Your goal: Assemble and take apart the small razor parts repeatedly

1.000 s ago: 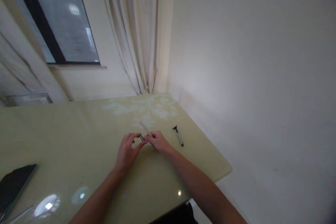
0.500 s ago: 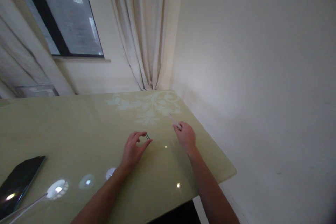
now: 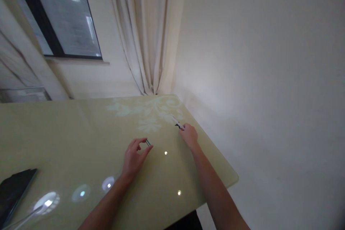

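My left hand point(image 3: 133, 158) pinches a small green and silver cylinder, which looks like a battery point(image 3: 148, 143), between thumb and forefinger, just above the table. Farther forward and to the right, my right hand point(image 3: 189, 136) is closed round the near end of a slim white stick-like thing point(image 3: 178, 122). The stick points away and to the left, and small dark parts show along its side by the fingers. What exactly it is I cannot make out. A gap separates the two hands.
A glossy pale green table point(image 3: 88, 140) with a floral pattern meets the wall point(image 3: 256, 79) at the right. A dark flat object point(image 3: 16, 190) lies at the left, near a pale cable point(image 3: 29, 215). Beyond the table hang curtains point(image 3: 145, 32) beside a window point(image 3: 64, 14).
The white stick has turned in my right hand, so dark parts now show on its side. My left hand keeps its pinch on the battery. The view has shifted slightly right.
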Demonstrator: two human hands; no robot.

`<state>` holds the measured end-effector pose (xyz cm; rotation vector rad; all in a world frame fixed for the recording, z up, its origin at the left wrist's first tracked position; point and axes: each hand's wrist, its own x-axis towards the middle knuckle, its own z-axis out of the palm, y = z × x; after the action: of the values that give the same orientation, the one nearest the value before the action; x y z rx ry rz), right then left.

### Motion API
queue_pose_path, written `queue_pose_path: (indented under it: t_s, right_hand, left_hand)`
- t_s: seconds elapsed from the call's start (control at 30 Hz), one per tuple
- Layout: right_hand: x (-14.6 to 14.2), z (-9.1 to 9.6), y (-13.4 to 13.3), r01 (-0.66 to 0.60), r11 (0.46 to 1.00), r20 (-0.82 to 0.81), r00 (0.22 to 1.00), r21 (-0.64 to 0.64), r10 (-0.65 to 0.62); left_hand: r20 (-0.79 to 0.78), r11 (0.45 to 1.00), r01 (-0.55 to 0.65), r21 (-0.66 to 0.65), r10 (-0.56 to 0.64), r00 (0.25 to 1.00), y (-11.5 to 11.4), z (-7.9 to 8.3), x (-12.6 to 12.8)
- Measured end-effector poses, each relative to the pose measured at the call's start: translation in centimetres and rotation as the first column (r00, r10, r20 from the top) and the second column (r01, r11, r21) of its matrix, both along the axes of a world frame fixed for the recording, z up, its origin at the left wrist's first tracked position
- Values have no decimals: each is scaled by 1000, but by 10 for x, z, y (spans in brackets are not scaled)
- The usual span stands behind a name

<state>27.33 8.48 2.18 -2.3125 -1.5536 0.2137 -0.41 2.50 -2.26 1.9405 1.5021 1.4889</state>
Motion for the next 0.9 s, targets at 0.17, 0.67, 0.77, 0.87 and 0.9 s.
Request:
queue_pose_path:
  t_s: [0.17, 0.67, 0.77, 0.87, 0.9]
  right_hand:
    - [-8, -3, 39, -10, 1000, -13, 1000, 17, 10]
    - [-96, -24, -24, -394, 852, -687, 512, 345, 515]
    - [-116, -30, -37, -399, 854, -815, 334, 333, 473]
    - [-119, -28, -43, -360, 896, -896, 255, 262, 364]
    - [-118, -26, -44, -353, 902, -911, 232, 249, 342]
  left_hand:
    - [25, 1000, 4, -28, -3, 1000, 0, 1, -2]
    - [26, 996, -84, 22, 83, 996, -1, 4, -5]
    - [6, 998, -60, 36, 60, 998, -4, 4, -5]
    - [-6, 998, -59, 35, 59, 998, -8, 4, -3]
    - [-8, 997, -64, 34, 65, 998, -9, 4, -2]
